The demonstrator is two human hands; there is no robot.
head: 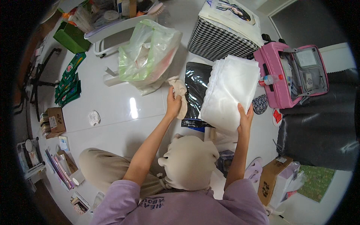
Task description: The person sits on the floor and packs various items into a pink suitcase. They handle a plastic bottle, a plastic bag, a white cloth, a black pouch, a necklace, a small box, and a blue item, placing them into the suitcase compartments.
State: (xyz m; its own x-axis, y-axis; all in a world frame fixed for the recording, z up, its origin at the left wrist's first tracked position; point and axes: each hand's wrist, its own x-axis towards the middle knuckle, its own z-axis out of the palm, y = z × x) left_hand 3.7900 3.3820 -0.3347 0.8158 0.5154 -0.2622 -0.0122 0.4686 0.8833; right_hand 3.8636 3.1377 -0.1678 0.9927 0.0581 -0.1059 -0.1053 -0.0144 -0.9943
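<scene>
My left hand [173,104] is closed on a crumpled beige cloth [182,98], just left of a glossy black plastic package [197,87] on the floor. In my right hand [245,117] is the lower right edge of a stack of white translucent plastic bags [230,90], which partly covers the black package. Beyond my left hand stands a translucent plastic bag with green parts [152,56], holding things I cannot make out. A beige plush toy [191,163] lies against my body, below both hands.
A houndstooth storage box [222,38] stands ahead. To the right are an open pink suitcase [270,73], a plastic bottle [270,80] and a cardboard box [274,180]. Green packets [69,84] and a small brown box [57,122] lie left. A white cart [118,31] stands at upper left.
</scene>
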